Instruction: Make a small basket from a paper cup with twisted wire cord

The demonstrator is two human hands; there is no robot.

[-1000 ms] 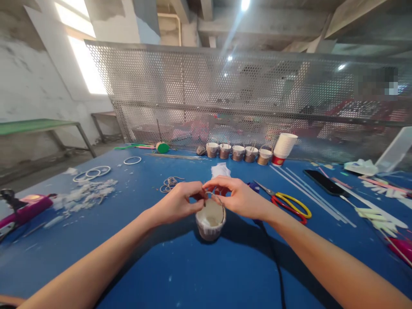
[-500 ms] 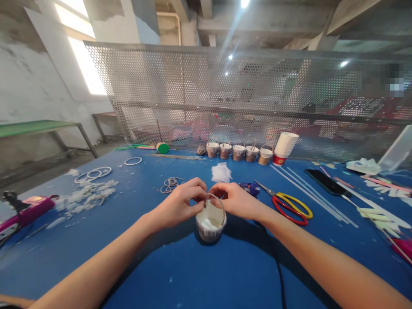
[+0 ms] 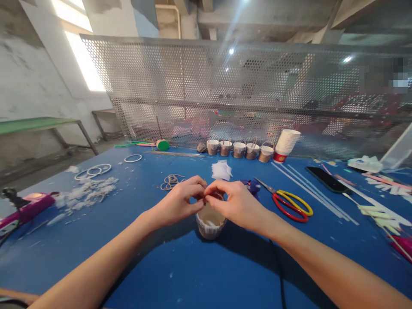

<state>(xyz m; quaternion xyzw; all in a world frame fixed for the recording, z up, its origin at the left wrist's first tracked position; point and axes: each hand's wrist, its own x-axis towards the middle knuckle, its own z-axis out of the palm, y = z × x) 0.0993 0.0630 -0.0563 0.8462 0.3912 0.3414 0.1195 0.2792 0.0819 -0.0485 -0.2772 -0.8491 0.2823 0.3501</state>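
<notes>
A small paper cup [image 3: 210, 231] wrapped in a greyish, ridged covering stands on the blue table in front of me, its open top facing up. Over its far rim, my left hand [image 3: 184, 199] is closed, thumb and fingertips pinching a thin twine cord. From the other side my right hand [image 3: 236, 201] pinches the same cord, its fingertips meeting those of the left. Most of the cord and the far rim are hidden behind my fingers. A loose coil of twine [image 3: 170, 182] lies just beyond my left hand.
Several wrapped cups [image 3: 239, 150] line the back beside stacked paper cups [image 3: 286, 146]. Scissors [image 3: 291, 206], a glue gun [image 3: 251, 186], white strips [image 3: 310, 191] and a phone [image 3: 328, 180] lie right. White rings [image 3: 93, 172] and scraps [image 3: 92, 193] lie left. White squares [image 3: 221, 170] sit mid-table.
My right hand has shifted left, bringing its fingertips against my left hand's. The cord loop that arched over the cup is now mostly covered by my fingers. The camera view has moved slightly.
</notes>
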